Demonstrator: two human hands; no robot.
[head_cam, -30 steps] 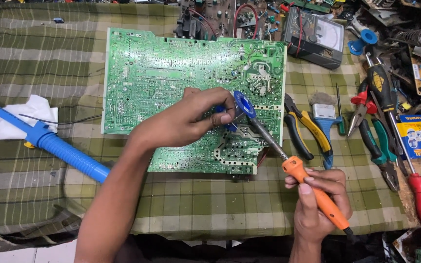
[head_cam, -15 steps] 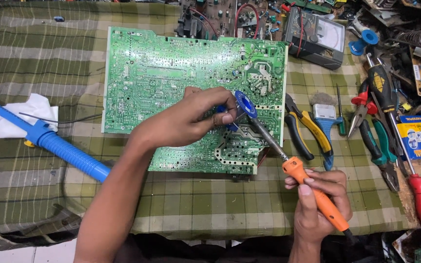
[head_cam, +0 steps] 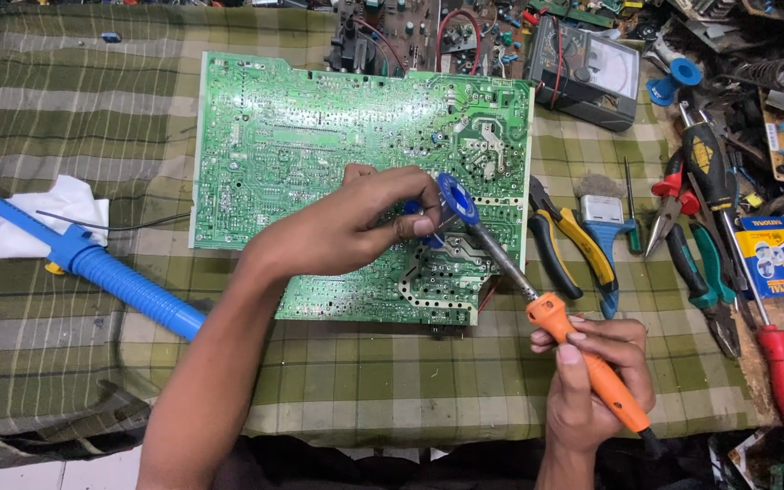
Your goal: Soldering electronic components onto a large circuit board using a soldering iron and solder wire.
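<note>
Pointing up-left at the circuit board [head_cam: 319, 136] — soldering iron [head_cam: 551, 340] lies diagonal.

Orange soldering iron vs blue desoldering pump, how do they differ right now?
The orange soldering iron is gripped in the right hand, its tip down at the green circuit board; the blue desoldering pump lies unheld on the checked cloth, far left. The iron is slimmer, the pump thicker. Both are long and lie slanted the same way.

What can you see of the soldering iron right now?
The soldering iron has an orange plastic-looking handle and a slim grey metal shaft. It lies tilted, tip up-left over the green circuit board, beside a blue solder spool. The right hand grips the handle; a dark cord leaves its lower end.
</note>
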